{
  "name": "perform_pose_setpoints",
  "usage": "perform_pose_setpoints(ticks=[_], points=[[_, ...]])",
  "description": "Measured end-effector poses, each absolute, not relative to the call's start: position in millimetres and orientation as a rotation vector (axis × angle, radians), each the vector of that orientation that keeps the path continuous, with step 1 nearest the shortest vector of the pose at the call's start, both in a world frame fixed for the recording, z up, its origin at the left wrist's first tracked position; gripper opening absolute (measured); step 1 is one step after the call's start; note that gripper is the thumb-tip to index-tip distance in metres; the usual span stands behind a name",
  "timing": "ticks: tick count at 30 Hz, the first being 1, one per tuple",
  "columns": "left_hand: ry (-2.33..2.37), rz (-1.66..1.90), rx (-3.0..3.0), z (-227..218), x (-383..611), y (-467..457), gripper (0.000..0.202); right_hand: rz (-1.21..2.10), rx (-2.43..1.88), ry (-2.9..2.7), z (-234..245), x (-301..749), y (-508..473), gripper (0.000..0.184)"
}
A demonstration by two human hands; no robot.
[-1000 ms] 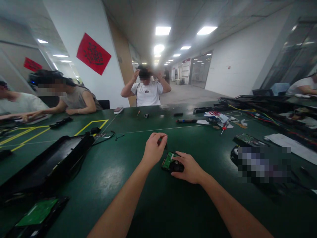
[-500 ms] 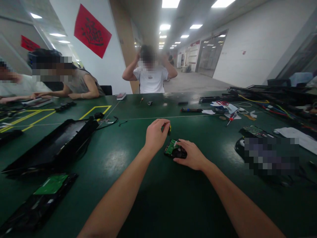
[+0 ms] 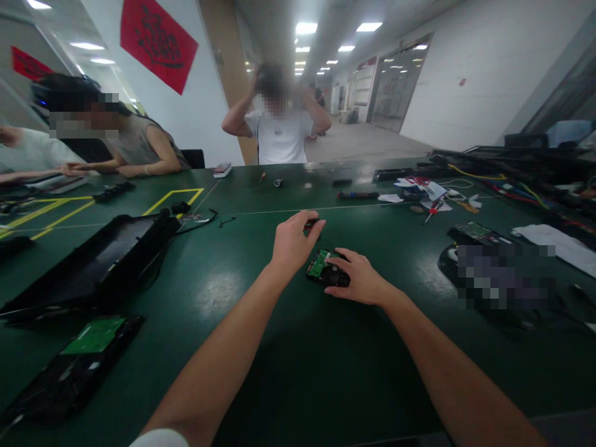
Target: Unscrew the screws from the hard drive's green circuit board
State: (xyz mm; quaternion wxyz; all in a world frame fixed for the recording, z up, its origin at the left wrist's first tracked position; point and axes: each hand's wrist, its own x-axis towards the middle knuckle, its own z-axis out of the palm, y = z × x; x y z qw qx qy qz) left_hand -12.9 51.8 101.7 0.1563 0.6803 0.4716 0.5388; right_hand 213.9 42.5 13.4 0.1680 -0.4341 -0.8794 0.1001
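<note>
My right hand (image 3: 361, 279) grasping open electronic module (image 3: 326, 272) on tabletop (image 3: 279, 379), between near and far edges; my left hand (image 3: 291, 245) pinching small dark part (image 3: 311, 223), identity unclear. Possible faults: part dropped through loose pinch; module skidding under uneven finger pressure.

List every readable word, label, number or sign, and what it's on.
None can be read.
Large red sheet on the pillar: dark characters, too blurred.
Smaller red sheet, far left: too blurred.
White T-shirt: chest mark, too small.
Green circuit board at the right hand: no legible print.
</note>
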Motion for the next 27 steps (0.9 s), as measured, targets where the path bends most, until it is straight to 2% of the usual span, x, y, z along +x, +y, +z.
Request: perform_pose_setpoints(ticks=[7,12,18,22,27], points=[[1.333,1.684,1.9,90.2,-6.0,53.4,0.021,0.284,-1.241,-2.509,12.4,212.6,43.2,0.076],[1.262,1.64,1.86,85.4,-7.9,59.9,0.008,0.277,-1.225,-2.512,12.2,213.1,43.6,0.076],[1.313,1.502,1.958,90.7,-4.0,51.3,0.01,0.307,-1.233,-2.525,14.9,214.6,43.4,0.078],[1.37,1.622,1.932,86.6,-2.1,50.1,0.022,0.301,-1.241,-2.524,15.4,214.2,42.8,0.078],[1.268,1.759,1.979,75.3,-7.1,61.0,0.015,0.38,-1.185,-2.5,18.9,214.8,43.8,0.079]])
